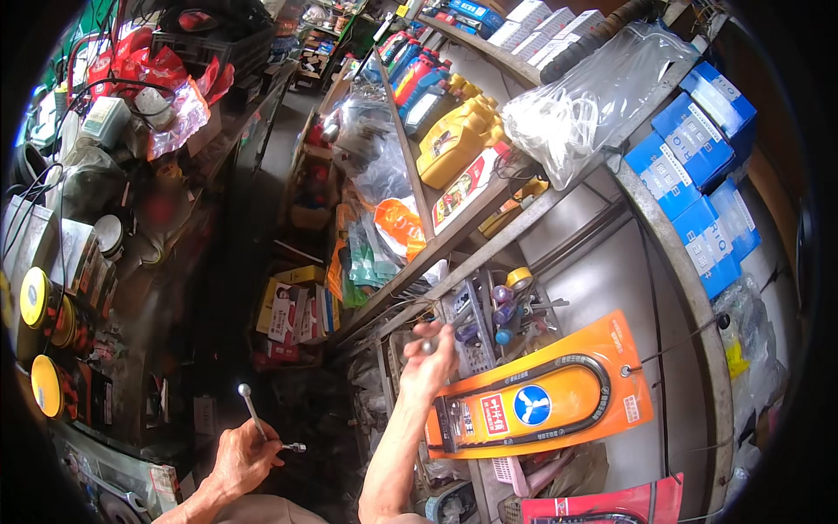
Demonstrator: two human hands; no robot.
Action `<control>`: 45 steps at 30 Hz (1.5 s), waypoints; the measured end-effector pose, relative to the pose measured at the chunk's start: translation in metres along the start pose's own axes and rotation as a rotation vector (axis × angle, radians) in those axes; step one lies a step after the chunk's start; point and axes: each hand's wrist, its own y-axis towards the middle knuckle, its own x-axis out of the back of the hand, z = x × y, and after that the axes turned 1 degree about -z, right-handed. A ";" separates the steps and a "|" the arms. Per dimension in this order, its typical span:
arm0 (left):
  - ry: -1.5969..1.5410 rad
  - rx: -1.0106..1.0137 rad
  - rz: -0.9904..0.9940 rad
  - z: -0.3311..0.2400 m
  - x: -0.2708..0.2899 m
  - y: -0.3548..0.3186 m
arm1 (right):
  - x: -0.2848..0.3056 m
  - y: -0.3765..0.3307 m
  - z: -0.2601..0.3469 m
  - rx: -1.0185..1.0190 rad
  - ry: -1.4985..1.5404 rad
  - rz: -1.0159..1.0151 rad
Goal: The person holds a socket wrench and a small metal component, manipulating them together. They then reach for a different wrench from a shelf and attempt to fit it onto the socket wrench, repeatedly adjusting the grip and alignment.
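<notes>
Crowded metal shelving [559, 196] curves across the right side, its grey angle-iron rails bare and scuffed, loaded with glossy yellow plastic oil jugs [458, 135], stacked blue cardboard boxes [698, 166] and a crinkled clear bag of white tubing [585, 105]. Below hangs a flat orange card pack [541, 397] with a black rubber belt looped on it. Beside it stands a small grey rack of screwdrivers [493, 319] with coloured handles.

Low in the view, the left hand [240, 454] is closed in a fist around a slim chrome socket wrench [257, 417]; its round-tipped shaft sticks up and a short arm pokes out to the right. Raised toward the rack, the right hand [429, 358] pinches a small shiny metal socket [428, 345] between its fingertips.

Between the shelving and the cluttered left-hand counter [131, 288] runs a narrow, dark aisle; shelf edges sit close around the right hand, and the left has some open space around it.
</notes>
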 end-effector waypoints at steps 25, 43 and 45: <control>0.011 -0.002 -0.046 -0.002 0.002 0.007 | 0.013 0.020 -0.011 -0.227 0.250 0.066; -0.117 -0.064 -0.087 0.005 0.012 0.004 | -0.024 -0.102 -0.048 -0.292 0.164 0.187; -0.211 -0.030 -0.099 -0.001 0.014 0.003 | -0.016 -0.112 -0.046 -0.229 0.055 0.300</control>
